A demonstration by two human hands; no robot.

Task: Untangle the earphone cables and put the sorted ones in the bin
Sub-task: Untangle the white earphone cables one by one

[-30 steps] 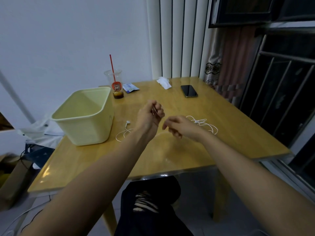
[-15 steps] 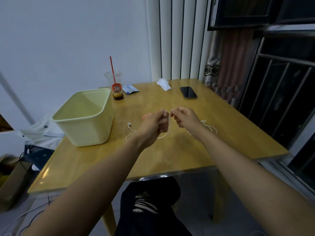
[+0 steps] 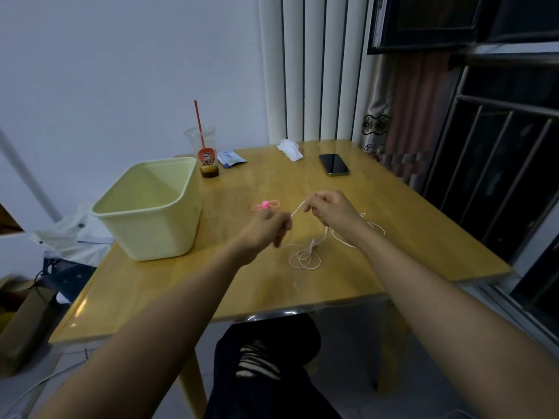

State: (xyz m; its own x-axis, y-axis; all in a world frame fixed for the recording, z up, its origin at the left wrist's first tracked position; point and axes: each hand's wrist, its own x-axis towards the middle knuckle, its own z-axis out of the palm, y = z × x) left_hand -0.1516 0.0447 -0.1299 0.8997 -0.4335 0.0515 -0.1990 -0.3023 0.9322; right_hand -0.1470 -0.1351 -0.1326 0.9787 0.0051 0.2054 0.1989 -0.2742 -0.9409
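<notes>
Your left hand (image 3: 266, 229) and right hand (image 3: 329, 210) each pinch the white earphone cable (image 3: 298, 208), fingers curled, a short stretch taut between them. The rest lies looped on the table (image 3: 408, 213) at six o'clock of your hands. The bin (image 3: 157, 231), out at nine o'clock, looks empty, so I'd judge the sorting barely begun, nothing binned.

On the light wooden table (image 3: 393, 225), the pale yellow rectangular plastic bin (image 3: 157, 234) stands at the left. The clear plastic cup with a red straw (image 3: 206, 149) is just behind the bin's right rear corner, with the small printed foil packet (image 3: 231, 158) to the cup's right. The crumpled white tissue (image 3: 290, 149) and the black rectangular phone (image 3: 333, 164) lie further right, near the far edge. The thin white earphone cable (image 3: 305, 258) coils mid-table, one strand raised between the left hand (image 3: 266, 228) and the right hand (image 3: 329, 210). The pink looped tie (image 3: 266, 205) is just behind the left hand.
</notes>
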